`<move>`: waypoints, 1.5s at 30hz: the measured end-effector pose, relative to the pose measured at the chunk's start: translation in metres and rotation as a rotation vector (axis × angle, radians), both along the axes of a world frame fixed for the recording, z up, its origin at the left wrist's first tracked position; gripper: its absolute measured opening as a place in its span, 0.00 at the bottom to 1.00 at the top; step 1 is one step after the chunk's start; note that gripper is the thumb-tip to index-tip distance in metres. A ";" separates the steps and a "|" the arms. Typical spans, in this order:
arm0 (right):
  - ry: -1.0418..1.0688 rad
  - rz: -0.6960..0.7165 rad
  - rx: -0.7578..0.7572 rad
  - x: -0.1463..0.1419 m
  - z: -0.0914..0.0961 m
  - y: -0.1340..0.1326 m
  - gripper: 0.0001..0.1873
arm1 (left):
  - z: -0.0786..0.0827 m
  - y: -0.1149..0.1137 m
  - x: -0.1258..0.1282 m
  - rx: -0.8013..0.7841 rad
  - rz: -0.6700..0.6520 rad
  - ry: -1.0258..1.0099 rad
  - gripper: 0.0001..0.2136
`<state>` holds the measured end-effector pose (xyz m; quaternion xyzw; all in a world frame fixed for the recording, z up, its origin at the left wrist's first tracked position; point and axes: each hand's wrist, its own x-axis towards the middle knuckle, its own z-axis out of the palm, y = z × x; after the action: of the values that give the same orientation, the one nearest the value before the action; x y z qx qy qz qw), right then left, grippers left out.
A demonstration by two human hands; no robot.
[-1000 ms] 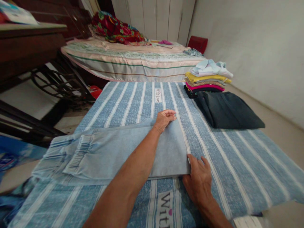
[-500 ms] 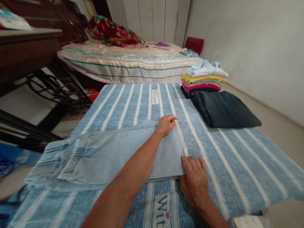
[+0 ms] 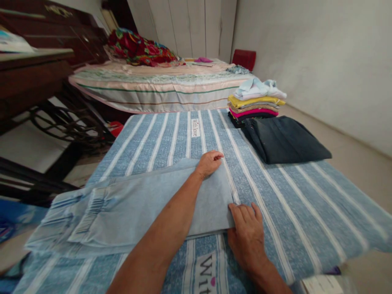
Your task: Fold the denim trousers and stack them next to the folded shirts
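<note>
Currently, we look down at two bare hands at work on one pair of light trousers (image 3: 134,210). The pair lies crosswise on the near part of a striped cloth (image 3: 306,204), its gathered bands to our left and its straight edge to our right.

The left hand (image 3: 210,163) is at the far corner of that edge, fingers curled and close together, its forearm crossing above the denim. The right hand (image 3: 247,228) is at the near corner, fingers bent and slightly apart, tips meeting the fabric. We cannot tell whether either hand pinches the trousers or only presses them.

We judge the folding to be partway along. The stack (image 3: 255,102) and the dark trousers (image 3: 292,141), near the far right edge of the cloth, look finished, both flat and compact. The light trousers seem doubled lengthwise and mostly smooth, yet they are long, so shortening them appears to be left.

Counting, we find one light pair, one dark pair and one stack. The stack shows at least six colours: pale blue-white, yellow, grey, tan, pink and black; its exact number of garments is unclear. Beyond are one bed (image 3: 159,87) and, on it, one red flowered bundle (image 3: 141,47).
</note>
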<state>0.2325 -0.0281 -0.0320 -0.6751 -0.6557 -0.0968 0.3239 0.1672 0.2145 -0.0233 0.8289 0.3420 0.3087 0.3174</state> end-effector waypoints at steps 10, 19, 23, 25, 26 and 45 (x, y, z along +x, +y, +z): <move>0.092 0.043 0.076 -0.005 0.007 0.005 0.22 | 0.011 0.003 -0.002 0.035 -0.187 0.110 0.20; 0.192 -0.020 0.014 -0.008 0.009 0.003 0.25 | 0.019 0.001 0.003 -0.026 -0.139 0.060 0.13; 0.177 -0.027 0.015 -0.008 0.009 0.003 0.24 | 0.020 -0.001 0.001 -0.135 -0.125 -0.042 0.10; 0.174 -0.026 0.011 -0.008 0.010 0.003 0.24 | 0.020 0.000 -0.003 -0.211 -0.099 -0.120 0.08; 0.170 -0.027 0.006 -0.008 0.010 0.003 0.24 | 0.021 0.001 -0.005 -0.249 -0.075 -0.172 0.07; 0.342 -0.023 0.036 -0.017 0.010 0.017 0.18 | 0.028 0.006 -0.022 -0.657 0.090 -0.693 0.10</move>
<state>0.2157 -0.0114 -0.0220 -0.6833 -0.5814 0.0039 0.4415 0.1456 0.2209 0.0047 0.5176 0.3309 0.4558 0.6441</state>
